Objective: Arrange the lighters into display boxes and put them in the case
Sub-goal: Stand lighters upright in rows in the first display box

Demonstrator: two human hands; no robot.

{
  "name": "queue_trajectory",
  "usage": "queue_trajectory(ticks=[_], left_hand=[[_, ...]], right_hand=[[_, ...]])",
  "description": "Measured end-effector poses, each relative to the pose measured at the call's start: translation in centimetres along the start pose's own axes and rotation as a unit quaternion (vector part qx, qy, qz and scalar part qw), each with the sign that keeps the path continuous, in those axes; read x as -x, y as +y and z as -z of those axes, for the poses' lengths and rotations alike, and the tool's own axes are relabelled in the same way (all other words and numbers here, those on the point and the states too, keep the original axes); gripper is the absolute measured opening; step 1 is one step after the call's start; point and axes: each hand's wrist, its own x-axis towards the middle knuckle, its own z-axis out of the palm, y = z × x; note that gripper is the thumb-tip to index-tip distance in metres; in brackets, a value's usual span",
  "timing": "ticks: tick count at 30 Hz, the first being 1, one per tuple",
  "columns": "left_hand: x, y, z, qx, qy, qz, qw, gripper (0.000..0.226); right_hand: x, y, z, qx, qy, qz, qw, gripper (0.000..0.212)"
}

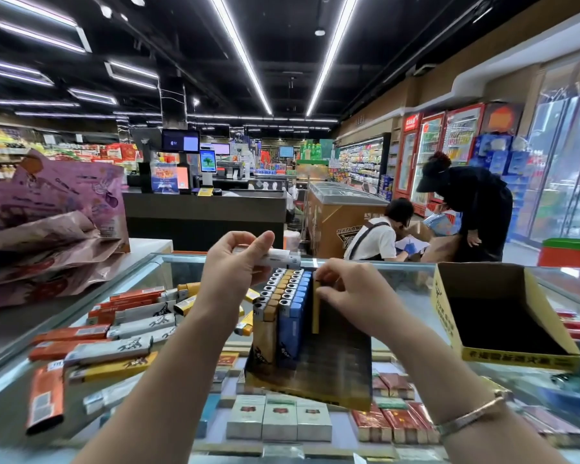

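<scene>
A display box (335,366) stands on the glass case (10,386) in the middle, with two rows of upright lighters in it, tan (265,329) and blue (292,326). My left hand (238,259) holds a white lighter (278,257) level above the rows. My right hand (345,289) pinches a tan lighter (316,309) and sets it upright beside the blue row. Several loose lighters (114,343), orange, white and yellow, lie on the glass to the left.
An empty yellow display box (503,356) stands open at the right. Purple bags (47,212) are piled at the left on a counter. Cigarette packs (278,420) show under the glass. Two people (462,209) bend over cartons beyond the case.
</scene>
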Motion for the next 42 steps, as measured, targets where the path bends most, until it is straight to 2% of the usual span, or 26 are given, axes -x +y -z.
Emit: queue_trajectory(ticks=[3, 11, 13, 16, 18, 20, 23, 25, 27, 29, 33, 36, 42], left_hand=[[-0.1, -0.3, -0.2, -0.032, -0.01, 0.008, 0.999, 0.039], [0.3, -0.4, -0.5, -0.054, -0.028, -0.004, 0.998, 0.031], [0.4, -0.4, -0.6, -0.06, -0.03, -0.007, 0.998, 0.031], [0.6, -0.4, -0.6, -0.062, -0.034, -0.011, 0.997, 0.031], [0.7, -0.4, -0.6, -0.074, -0.031, -0.018, 0.997, 0.031], [0.8, -0.5, -0.7, -0.098, -0.027, -0.041, 0.994, 0.026], [1.0, -0.5, -1.0, -0.147, -0.029, -0.091, 0.984, 0.017], [1.1, -0.5, -1.1, -0.159, -0.032, -0.112, 0.98, 0.016], [1.1, -0.5, -1.1, -0.16, -0.029, -0.121, 0.979, 0.016], [1.1, -0.5, -1.0, -0.153, -0.018, -0.118, 0.981, 0.016], [1.0, -0.4, -0.9, -0.112, -0.005, -0.098, 0.989, 0.011], [1.1, -0.3, -1.0, -0.097, -0.026, -0.087, 0.991, 0.006], [1.1, -0.3, -1.1, -0.099, -0.046, -0.082, 0.991, 0.02]], right_hand=[[0.0, -0.7, -0.7, 0.046, -0.044, -0.047, 0.997, 0.032], [-0.1, -1.2, -1.1, 0.02, -0.044, -0.082, 0.995, 0.06], [-0.1, -1.1, -0.7, -0.029, -0.04, -0.074, 0.996, 0.055], [-0.1, -0.4, 0.3, -0.064, -0.02, -0.055, 0.996, 0.023], [-0.2, 0.1, 0.9, -0.069, 0.001, -0.054, 0.996, 0.012], [-0.2, 0.5, 1.4, -0.087, 0.015, -0.059, 0.994, 0.012], [-0.1, 0.3, 1.6, -0.135, -0.023, -0.061, 0.989, 0.019], [-0.1, 0.2, 1.5, -0.126, -0.036, -0.053, 0.99, 0.017], [-0.1, 0.1, 1.4, -0.088, -0.014, -0.041, 0.995, 0.016], [-0.2, 0.4, 1.7, -0.065, 0.024, -0.041, 0.997, 0.012], [-0.4, 1.3, 2.7, -0.03, 0.087, -0.063, 0.994, 0.022], [-0.2, 1.6, 3.1, -0.003, 0.08, -0.06, 0.995, 0.027], [0.1, 1.1, 2.9, 0.051, 0.041, -0.024, 0.998, 0.021]])
